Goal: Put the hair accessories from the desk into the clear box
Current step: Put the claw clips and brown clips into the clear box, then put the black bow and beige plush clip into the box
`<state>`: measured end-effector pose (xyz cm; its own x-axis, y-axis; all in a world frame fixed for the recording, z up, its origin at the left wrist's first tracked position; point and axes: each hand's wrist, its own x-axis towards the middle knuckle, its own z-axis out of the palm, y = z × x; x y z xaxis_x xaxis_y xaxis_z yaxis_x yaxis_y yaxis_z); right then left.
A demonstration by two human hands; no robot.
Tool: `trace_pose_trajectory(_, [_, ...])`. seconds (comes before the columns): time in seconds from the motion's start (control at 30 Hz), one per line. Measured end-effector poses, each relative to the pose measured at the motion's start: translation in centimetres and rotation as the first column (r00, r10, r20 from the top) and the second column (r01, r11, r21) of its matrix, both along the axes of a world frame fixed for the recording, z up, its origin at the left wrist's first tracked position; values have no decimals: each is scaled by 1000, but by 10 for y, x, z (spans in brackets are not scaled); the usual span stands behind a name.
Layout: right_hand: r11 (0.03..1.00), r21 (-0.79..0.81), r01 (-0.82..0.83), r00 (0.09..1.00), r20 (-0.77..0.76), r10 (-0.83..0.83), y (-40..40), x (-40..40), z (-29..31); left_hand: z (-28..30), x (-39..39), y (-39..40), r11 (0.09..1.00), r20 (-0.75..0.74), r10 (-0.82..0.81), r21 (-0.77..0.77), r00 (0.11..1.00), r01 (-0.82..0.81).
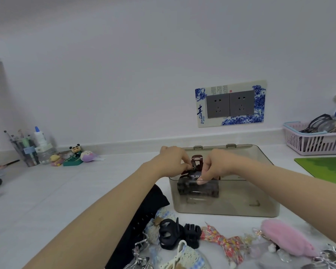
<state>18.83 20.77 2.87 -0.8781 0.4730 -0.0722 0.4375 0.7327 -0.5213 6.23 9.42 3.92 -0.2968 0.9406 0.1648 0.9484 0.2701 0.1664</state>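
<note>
A clear grey-tinted box point(241, 206) stands open on the white desk, its lid tipped back against the wall. Over its near left corner both hands hold a brown claw clip point(196, 162): my left hand point(173, 159) pinches its left side, and my right hand point(215, 166) grips its right side, fingers reaching down into the box. A dark mottled claw clip point(198, 188) lies inside the box just below. In front of the box lie black claw clips point(177, 234), a red floral bow point(223, 241), a pink fluffy clip point(287, 239), lace pieces and silver clips.
A black cloth point(142, 220) lies under my left forearm. A lilac basket of glasses point(316, 138) stands at the right by the wall, with a green mat point(326, 167) in front of it. Pen cup, bottles and small toys point(76, 154) sit at the far left. A double socket point(230, 104) is on the wall.
</note>
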Motion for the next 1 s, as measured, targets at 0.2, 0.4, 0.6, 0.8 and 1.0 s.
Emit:
trace_pose_trajectory(0.2, [1000,7,-6,1000,-8,6,-3,-8,-4,-2,-2,-7,999,99,9,48,995,-14])
trace_pose_trajectory(0.4, [999,-33,-12,1000,-25,11,-6,-1,1,-5,-2,-15,995,133,19,92,991,-32])
trace_pose_trajectory(0.6, [1000,1,23,990,-140,-23,-14,17,18,3,1,-37,978,192,18,201,981,-57])
trace_pose_trajectory(0.8, [996,84,17,934,-356,14,-41,32,26,8,-2,-93,973,226,121,166,967,-161])
trace_pose_trajectory(1.0, [987,152,-47,892,-438,110,-80,34,24,2,-4,-152,941,251,334,-152,909,-304])
